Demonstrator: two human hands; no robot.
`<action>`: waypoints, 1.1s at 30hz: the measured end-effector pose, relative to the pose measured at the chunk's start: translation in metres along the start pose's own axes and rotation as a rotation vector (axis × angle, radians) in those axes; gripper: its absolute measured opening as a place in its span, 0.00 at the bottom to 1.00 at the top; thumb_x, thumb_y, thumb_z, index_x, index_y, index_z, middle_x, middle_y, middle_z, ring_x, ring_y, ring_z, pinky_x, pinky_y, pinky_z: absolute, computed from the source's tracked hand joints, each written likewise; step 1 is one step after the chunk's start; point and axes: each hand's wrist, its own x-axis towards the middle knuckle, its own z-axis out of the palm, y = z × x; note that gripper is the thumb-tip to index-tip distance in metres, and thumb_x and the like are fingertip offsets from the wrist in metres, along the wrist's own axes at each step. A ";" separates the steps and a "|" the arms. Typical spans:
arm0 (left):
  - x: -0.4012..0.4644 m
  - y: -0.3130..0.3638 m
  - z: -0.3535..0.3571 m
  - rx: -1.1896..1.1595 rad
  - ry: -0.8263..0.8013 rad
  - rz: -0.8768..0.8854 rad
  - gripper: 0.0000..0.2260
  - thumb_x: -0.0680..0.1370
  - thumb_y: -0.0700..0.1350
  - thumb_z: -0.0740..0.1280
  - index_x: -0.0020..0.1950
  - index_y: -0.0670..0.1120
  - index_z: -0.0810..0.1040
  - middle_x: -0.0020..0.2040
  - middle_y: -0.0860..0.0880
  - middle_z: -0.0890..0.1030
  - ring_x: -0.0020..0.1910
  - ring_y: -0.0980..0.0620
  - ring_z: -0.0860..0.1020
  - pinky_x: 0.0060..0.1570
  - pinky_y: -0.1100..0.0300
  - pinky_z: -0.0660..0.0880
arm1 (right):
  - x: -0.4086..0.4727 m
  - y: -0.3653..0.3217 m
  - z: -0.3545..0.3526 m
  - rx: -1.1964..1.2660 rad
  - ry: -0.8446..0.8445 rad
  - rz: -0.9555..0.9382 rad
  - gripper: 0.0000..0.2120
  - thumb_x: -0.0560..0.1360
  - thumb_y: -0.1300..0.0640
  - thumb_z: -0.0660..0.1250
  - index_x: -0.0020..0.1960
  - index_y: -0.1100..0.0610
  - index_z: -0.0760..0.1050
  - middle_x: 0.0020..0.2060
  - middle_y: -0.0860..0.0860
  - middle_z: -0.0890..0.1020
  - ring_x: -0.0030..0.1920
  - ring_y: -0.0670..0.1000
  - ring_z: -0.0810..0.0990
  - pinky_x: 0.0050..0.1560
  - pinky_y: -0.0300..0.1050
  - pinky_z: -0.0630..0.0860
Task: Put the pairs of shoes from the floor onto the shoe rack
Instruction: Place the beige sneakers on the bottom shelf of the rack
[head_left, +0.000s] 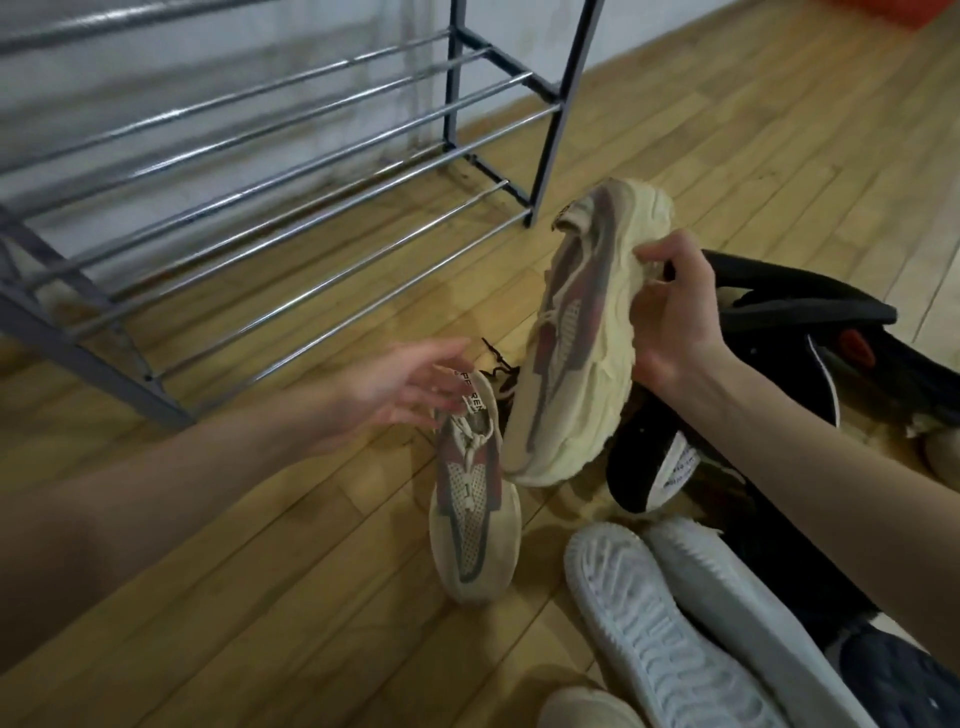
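Wooden plank flooring (260, 545) runs under a metal shoe rack (249, 171) whose chrome bars and grey frame stand bare of shoes against a pale wall. At the right lies a heap of footwear, with a white pair (675, 623) showing ribbed soles and black shoes (810, 364) behind. The right hand (670, 312) clasps a beige mesh sneaker (576, 338) by its chunky cream sole, lifted and tipped on its side. Its mate (472, 514) sits upright on the floor, and the left hand (405, 389) hovers at its heel tab with fingers spread, gripping nothing. These sneakers look light, with soft mesh uppers and springy foam soles; I judge the heel collar or the thick sole the surest hold.
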 end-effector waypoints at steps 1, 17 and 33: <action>-0.002 -0.002 -0.002 -0.039 0.008 -0.025 0.27 0.70 0.61 0.62 0.62 0.44 0.77 0.56 0.45 0.83 0.54 0.47 0.82 0.52 0.54 0.76 | 0.002 0.002 0.001 0.005 -0.026 0.006 0.16 0.73 0.53 0.56 0.52 0.64 0.74 0.43 0.57 0.80 0.45 0.57 0.79 0.51 0.49 0.79; -0.003 -0.055 -0.059 -0.213 0.455 -0.138 0.13 0.80 0.41 0.63 0.63 0.38 0.73 0.48 0.43 0.81 0.41 0.51 0.79 0.38 0.61 0.76 | 0.013 0.041 -0.030 -0.055 -0.187 0.318 0.32 0.71 0.43 0.64 0.69 0.60 0.69 0.65 0.59 0.77 0.64 0.62 0.76 0.62 0.65 0.73; 0.000 -0.120 0.027 0.284 0.086 -0.365 0.31 0.66 0.57 0.76 0.63 0.46 0.71 0.58 0.50 0.76 0.53 0.54 0.76 0.40 0.65 0.75 | 0.016 0.066 -0.037 -0.448 0.333 -0.054 0.15 0.78 0.58 0.66 0.61 0.65 0.74 0.54 0.60 0.81 0.52 0.56 0.82 0.48 0.52 0.82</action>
